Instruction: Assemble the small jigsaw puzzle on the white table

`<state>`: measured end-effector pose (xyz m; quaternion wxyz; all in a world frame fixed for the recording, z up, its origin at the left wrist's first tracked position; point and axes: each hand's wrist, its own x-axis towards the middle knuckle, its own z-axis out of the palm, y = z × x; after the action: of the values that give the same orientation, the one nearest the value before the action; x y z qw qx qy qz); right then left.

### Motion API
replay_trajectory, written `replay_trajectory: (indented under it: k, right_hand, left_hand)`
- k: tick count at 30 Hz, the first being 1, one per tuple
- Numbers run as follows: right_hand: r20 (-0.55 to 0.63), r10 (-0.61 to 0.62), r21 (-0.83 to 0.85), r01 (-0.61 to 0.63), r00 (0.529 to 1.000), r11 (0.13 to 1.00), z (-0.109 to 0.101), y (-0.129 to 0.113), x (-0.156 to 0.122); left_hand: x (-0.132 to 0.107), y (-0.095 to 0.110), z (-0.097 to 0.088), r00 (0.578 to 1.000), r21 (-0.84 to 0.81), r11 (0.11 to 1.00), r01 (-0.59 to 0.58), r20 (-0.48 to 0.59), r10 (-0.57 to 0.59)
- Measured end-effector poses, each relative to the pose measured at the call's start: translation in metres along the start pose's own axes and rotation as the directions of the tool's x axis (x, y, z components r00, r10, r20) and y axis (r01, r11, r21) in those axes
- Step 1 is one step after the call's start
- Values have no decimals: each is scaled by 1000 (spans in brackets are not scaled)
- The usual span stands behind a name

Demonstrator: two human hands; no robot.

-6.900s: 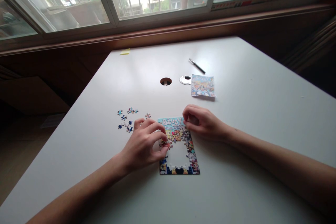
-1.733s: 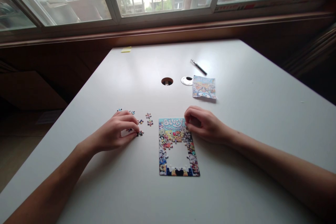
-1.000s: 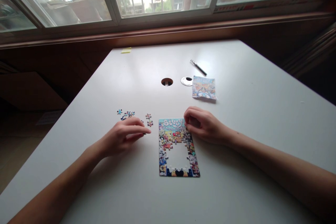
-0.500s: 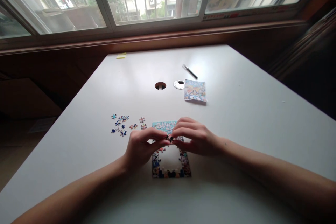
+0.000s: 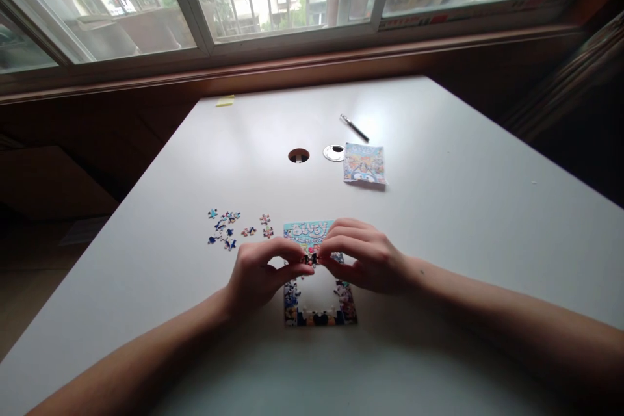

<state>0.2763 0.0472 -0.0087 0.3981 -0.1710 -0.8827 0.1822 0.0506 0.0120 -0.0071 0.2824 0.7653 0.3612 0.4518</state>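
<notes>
A small colourful jigsaw puzzle [image 5: 319, 309] lies on the white table [image 5: 439, 221], with an unfilled white gap in its middle. Both hands meet above its upper half. My left hand [image 5: 260, 273] and my right hand [image 5: 363, 260] pinch a small dark puzzle piece [image 5: 310, 259] between their fingertips, just over the puzzle. The hands hide the puzzle's middle rows. Several loose puzzle pieces [image 5: 229, 231] lie scattered to the left of the puzzle, apart from both hands.
A printed picture card [image 5: 363, 164] lies further back, beside a round metal cap [image 5: 334, 153] and a cable hole [image 5: 298, 155]. A pen [image 5: 354, 128] lies behind them. A yellow sticky note [image 5: 225, 101] sits at the far left edge. Windows run behind the table.
My left hand went to the loose pieces, took one and carried it right over the puzzle. My right hand left the puzzle's top right corner and joined it on the piece.
</notes>
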Motion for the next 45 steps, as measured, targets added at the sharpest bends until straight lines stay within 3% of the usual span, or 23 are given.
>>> replay_trajectory:
  k: [14,22,28,35,45]
  right_hand:
    - [-47,-20,-3,20,999,1000,1,-1,3]
    - [17,-125,9,125,992,992,3,2,-1]
    - [19,-62,26,61,998,998,2,2,-2]
    - [27,-104,-24,105,994,994,3,3,-2]
    - [106,-64,-46,69,992,997,3,5,-2]
  left_hand:
    - [-1,-1,-1,998,-10,1000,-2,64,3]
    - [5,-1,-3,987,-112,990,-89,121,103]
    - [3,0,-2,987,-103,992,-76,132,89]
    - [4,-3,-2,977,-119,987,-107,173,127]
    - [8,-1,-8,979,43,987,-158,135,151]
